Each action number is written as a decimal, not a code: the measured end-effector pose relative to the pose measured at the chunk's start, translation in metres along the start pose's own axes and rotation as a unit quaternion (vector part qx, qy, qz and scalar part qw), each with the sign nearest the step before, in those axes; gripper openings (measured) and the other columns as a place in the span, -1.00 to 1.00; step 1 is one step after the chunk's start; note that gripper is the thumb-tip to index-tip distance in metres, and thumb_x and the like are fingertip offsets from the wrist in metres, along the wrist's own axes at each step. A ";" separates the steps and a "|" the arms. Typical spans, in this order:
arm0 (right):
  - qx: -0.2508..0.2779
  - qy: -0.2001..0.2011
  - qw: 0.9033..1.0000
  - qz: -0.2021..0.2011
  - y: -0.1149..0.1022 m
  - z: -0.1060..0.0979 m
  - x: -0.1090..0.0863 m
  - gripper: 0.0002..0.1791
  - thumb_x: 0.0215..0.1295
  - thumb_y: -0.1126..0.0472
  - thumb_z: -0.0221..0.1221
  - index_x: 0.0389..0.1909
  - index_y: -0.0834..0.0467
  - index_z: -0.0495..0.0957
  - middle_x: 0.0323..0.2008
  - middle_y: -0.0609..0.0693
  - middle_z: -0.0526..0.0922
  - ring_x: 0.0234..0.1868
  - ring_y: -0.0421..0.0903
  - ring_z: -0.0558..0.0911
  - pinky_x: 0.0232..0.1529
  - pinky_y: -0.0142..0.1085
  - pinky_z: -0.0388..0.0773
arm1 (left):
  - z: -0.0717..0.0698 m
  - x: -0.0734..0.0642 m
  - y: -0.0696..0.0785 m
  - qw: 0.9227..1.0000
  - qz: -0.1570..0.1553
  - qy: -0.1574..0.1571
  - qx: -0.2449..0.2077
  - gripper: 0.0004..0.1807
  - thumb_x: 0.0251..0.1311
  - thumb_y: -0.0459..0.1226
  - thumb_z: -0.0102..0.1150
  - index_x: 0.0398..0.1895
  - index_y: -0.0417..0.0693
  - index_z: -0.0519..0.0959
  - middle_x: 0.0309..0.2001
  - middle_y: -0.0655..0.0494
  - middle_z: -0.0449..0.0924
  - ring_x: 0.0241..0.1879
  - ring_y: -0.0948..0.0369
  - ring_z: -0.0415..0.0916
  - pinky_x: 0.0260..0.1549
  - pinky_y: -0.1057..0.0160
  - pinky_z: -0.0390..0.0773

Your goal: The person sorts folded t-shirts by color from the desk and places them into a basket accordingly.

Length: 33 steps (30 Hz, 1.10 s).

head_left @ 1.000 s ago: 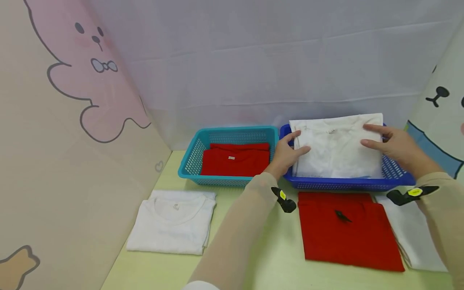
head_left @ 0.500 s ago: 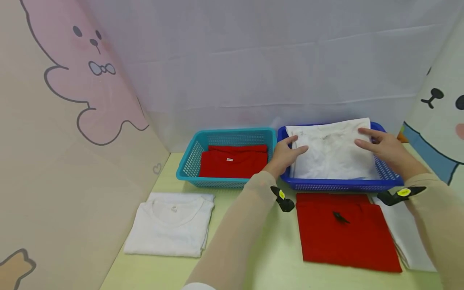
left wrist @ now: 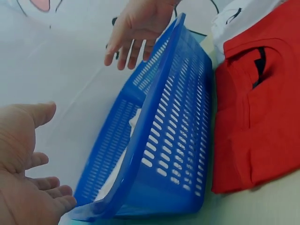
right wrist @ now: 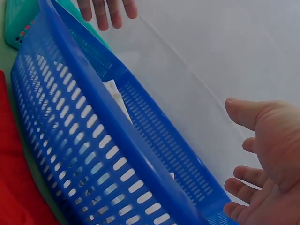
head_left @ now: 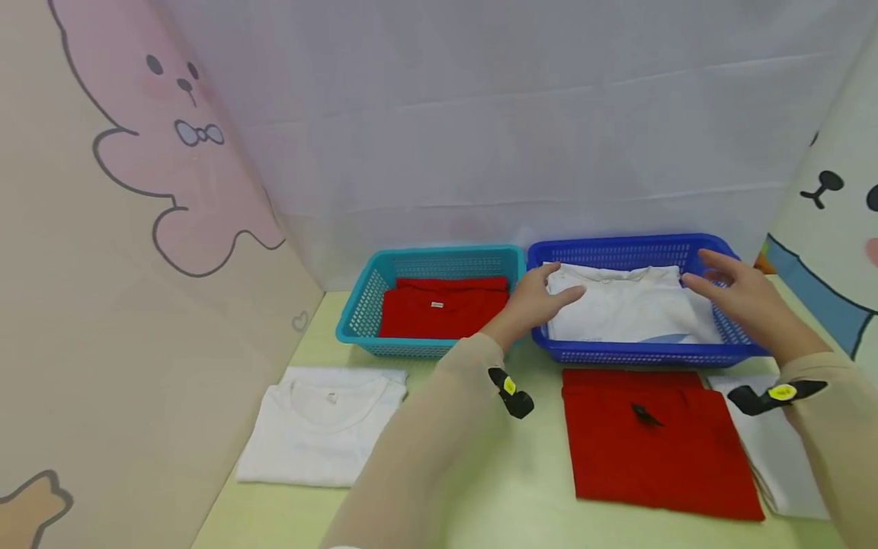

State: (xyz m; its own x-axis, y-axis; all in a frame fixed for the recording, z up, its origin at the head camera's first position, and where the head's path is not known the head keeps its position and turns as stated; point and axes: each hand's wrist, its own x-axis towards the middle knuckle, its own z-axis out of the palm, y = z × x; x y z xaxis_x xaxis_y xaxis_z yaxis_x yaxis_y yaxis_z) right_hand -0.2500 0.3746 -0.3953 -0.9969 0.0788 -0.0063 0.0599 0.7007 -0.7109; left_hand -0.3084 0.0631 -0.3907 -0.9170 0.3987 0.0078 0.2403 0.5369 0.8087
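Observation:
A folded white shirt (head_left: 624, 305) lies in the dark blue basket (head_left: 645, 352), its neckline toward the back wall. Over the basket's left end is my left hand (head_left: 535, 300), thumb and fingers spread apart and holding nothing. My right hand (head_left: 744, 297) hovers above the basket's right end, also with fingers parted and nothing between them. Both wrist views show the blue basket (left wrist: 154, 136) from the side, with bare palms; only a bit of white cloth (right wrist: 119, 101) shows inside it.
A teal basket (head_left: 411, 348) with folded red shirts (head_left: 446, 309) stands directly left of the blue one. In front lie a folded red shirt (head_left: 658, 450), a white garment (head_left: 775, 450) partly under it, and a folded white shirt (head_left: 309, 435) at left.
The white shirt has gone down from between my hands and now lies lower in the blue basket. Both hands have let go of it and moved slightly apart.

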 end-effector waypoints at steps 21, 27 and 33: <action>-0.089 0.019 0.993 -0.076 0.015 0.033 -0.132 -0.07 0.27 0.01 0.26 0.48 0.28 -0.03 0.31 0.55 0.08 0.26 0.57 0.04 0.04 0.45 0.14 | 0.026 -0.141 -0.042 0.897 0.216 -0.081 0.378 -0.10 0.18 0.36 -0.10 0.48 0.08 0.15 0.47 0.05 0.08 0.47 0.08 -0.08 0.37 0.02 0.06; -0.144 -0.053 0.984 -0.094 0.021 0.064 -0.143 0.01 0.11 -0.17 0.33 0.42 0.29 0.12 0.30 0.49 0.18 0.20 0.52 0.20 -0.11 0.44 0.30 | 0.069 -0.140 -0.042 0.875 0.177 -0.167 0.418 -0.05 0.09 0.47 -0.25 0.51 0.29 0.02 0.51 0.21 -0.09 0.49 0.17 -0.23 0.39 0.05 0.00; -0.132 -0.074 0.976 -0.159 0.031 0.098 -0.141 0.00 -0.04 -0.26 0.37 0.34 0.24 0.31 0.34 0.39 0.21 0.35 0.45 0.05 0.14 0.49 -0.12 | 0.104 -0.134 -0.044 0.859 0.118 -0.209 0.452 0.08 -0.06 0.57 -0.32 0.52 0.37 -0.17 0.53 0.27 -0.33 0.50 0.20 -0.38 0.40 0.02 -0.06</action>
State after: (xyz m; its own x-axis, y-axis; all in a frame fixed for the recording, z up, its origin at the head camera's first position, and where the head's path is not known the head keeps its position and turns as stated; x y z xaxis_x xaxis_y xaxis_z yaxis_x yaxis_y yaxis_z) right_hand -0.1128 0.3158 -0.4849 -0.9624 -0.2625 0.0696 -0.2623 0.8325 -0.4880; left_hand -0.1631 0.0638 -0.4886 -0.6600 0.7062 -0.2563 0.7259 0.6874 0.0246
